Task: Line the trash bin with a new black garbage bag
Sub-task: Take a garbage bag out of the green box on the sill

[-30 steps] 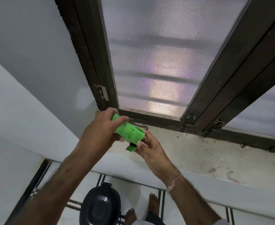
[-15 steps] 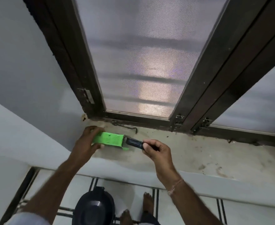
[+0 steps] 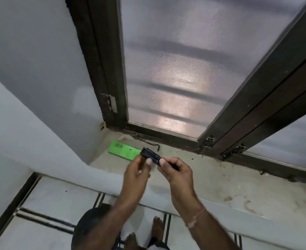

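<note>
A small folded black garbage bag (image 3: 150, 154) is held over the window sill between both hands. My left hand (image 3: 137, 173) pinches its near left end with thumb and fingers. My right hand (image 3: 175, 169) grips its right end, fingers curled round it. The green bag packet (image 3: 124, 152) lies flat on the sill just behind the hands, touched by neither hand. The black trash bin (image 3: 92, 226) stands on the floor below, partly hidden behind my left forearm.
The stone sill (image 3: 221, 184) runs to the right, stained and dusty. A dark window frame (image 3: 101, 73) with frosted mesh panes rises behind it, a metal hook latch (image 3: 146, 141) at its base. My bare feet (image 3: 156, 226) stand on the tiled floor beside the bin.
The black bag came out of the green packet. My left hand let the packet go onto the sill and moved right to take the bag together with my right hand.
</note>
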A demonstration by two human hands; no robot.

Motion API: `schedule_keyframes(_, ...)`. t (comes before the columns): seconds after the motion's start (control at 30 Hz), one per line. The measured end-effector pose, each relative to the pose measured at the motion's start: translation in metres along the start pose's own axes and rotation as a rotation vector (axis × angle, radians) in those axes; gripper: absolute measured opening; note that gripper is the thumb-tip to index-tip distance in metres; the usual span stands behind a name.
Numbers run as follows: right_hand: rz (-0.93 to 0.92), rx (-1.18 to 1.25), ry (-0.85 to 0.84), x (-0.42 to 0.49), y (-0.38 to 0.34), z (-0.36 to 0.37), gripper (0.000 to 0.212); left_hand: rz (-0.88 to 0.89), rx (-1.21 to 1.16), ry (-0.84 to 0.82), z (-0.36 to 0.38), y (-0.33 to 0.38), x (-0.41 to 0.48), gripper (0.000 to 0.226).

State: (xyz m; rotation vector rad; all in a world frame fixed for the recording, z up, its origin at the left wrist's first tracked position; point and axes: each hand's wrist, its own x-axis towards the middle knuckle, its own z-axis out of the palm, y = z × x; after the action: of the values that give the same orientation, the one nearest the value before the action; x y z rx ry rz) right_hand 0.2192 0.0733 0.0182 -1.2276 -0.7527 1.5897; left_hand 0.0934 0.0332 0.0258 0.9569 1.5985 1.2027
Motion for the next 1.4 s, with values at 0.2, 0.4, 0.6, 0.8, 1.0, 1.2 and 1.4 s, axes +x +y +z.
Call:
schedule_keyframes(0.2,0.003,-0.162,-0.071,-0.011,-0.003,0.018,0.007,-0.142,-0.326,0.016,-0.010,-0.001,0.004,0.024)
schedule_keyframes(0.4,0.167,-0.073,-0.099,-0.017,-0.006,0.027,0.012,-0.149,-0.424,-0.022,-0.017,-0.010,0.010,0.021)
schedule_keyframes(0.6,0.071,-0.152,-0.057,-0.019,-0.008,0.031,0.007,-0.258,-0.554,0.081,-0.011,-0.008,0.003,0.019)
schedule_keyframes(0.8,0.005,-0.257,-0.090,-0.024,-0.005,0.034,0.013,-0.355,-0.604,0.027,-0.014,0.001,0.004,0.034)
schedule_keyframes(1.0,0.099,-0.225,-0.067,-0.022,-0.010,0.034,0.017,-0.492,-0.700,0.014,-0.016,0.000,0.004,0.045)
schedule_keyframes(1.2,0.154,-0.211,0.058,-0.016,-0.014,0.033,0.009,-0.452,-0.628,-0.033,-0.017,0.001,0.000,0.037)
schedule_keyframes(1.4,0.145,-0.152,0.070,-0.009,-0.013,0.040,0.027,-0.444,-0.704,-0.113,-0.017,0.001,-0.005,0.049)
